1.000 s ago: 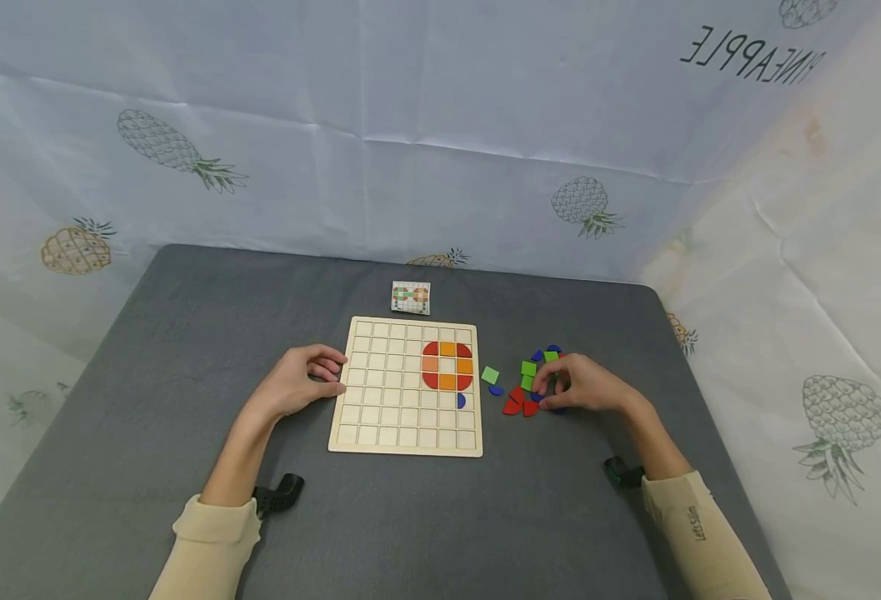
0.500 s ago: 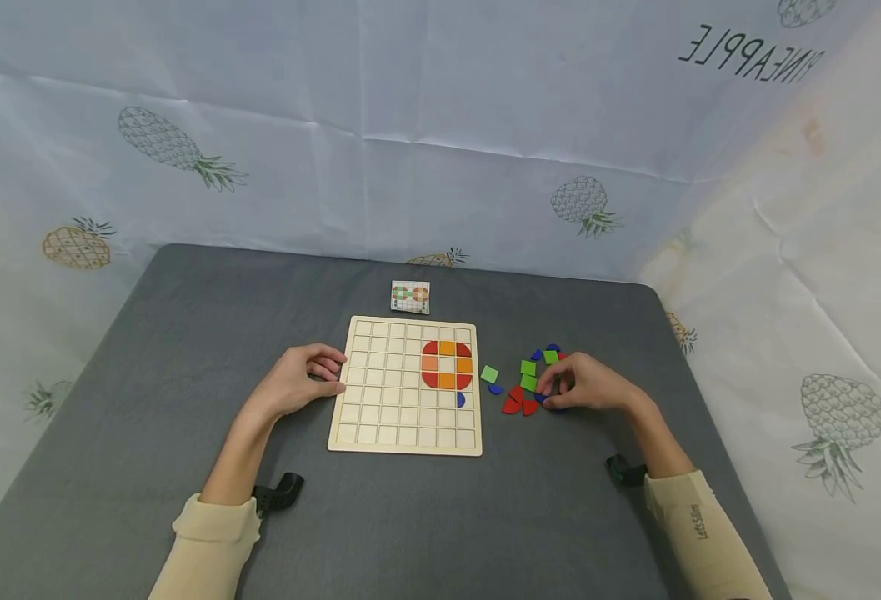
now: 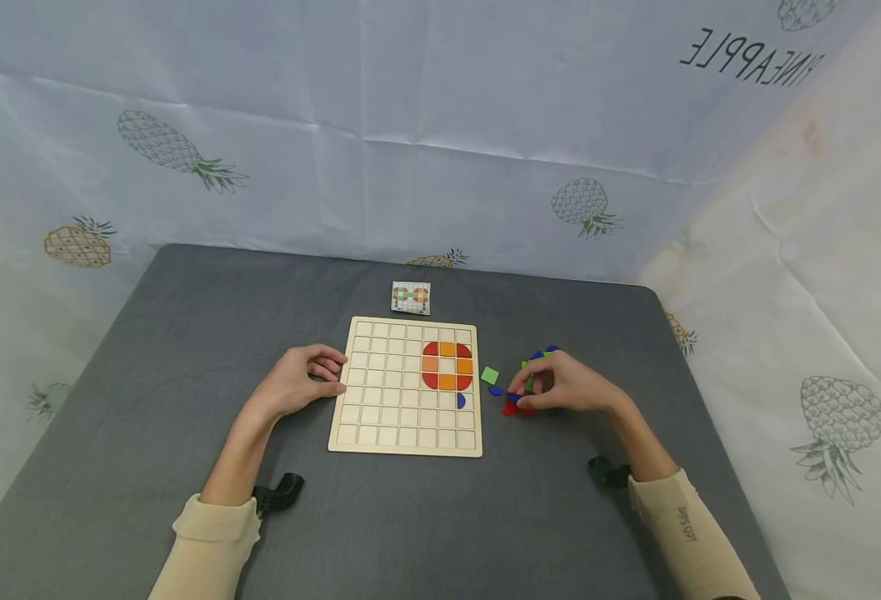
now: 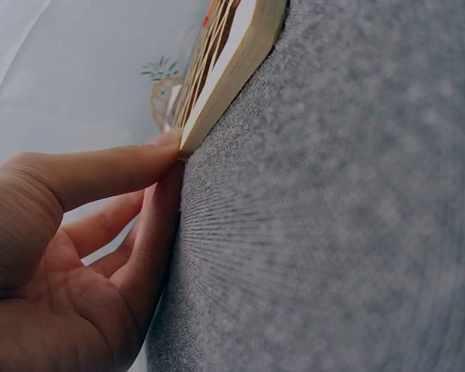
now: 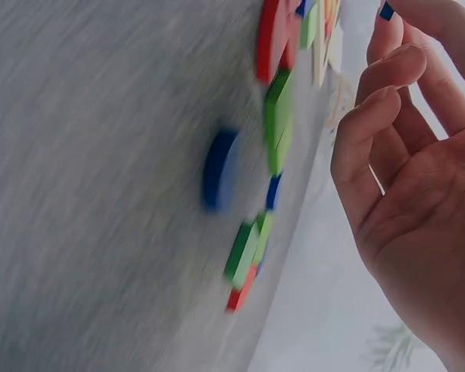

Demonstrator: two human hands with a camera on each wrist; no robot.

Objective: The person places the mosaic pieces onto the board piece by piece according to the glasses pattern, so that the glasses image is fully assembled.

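1. Change: right hand (image 3: 571,383) is shifting left across the loose pieces (image 5: 277,112), toward the board (image 3: 387,414). It's now pinching a blue piece (image 3: 515,398) between thumb and fingertip, carrying it over the red pieces (image 3: 511,408).
2. Meaning: pick is looking done, my read. That piece is sitting in the fingers, not yet on the board.
3. Left hand (image 3: 301,382) is holding its place: relaxed, thumb and finger touching the board's left edge, spread along it. Probably steadying.
4. Board is lying flat on the counter (image 3: 410,525). It's carrying a red-and-orange ring (image 3: 448,349) around a bare cell on its right side, plus a blue half-round (image 3: 461,401) just below the ring's lower-right corner.
5. Green square (image 3: 490,375) and another blue bit (image 3: 496,390) are lying just off the board's right edge. Pattern card (image 3: 411,297) is lying just beyond the far edge.
6. Right wrist view is showing a stray blue piece (image 5: 220,169) lying apart from its neighbours; the hand is hiding it in the head view. The pinched piece is showing only as a sliver there.
7. Left wrist view is showing the board's thick side and the thumb meeting its corner; head view is giving only the top. Can't tell if a finger is reaching underneath.
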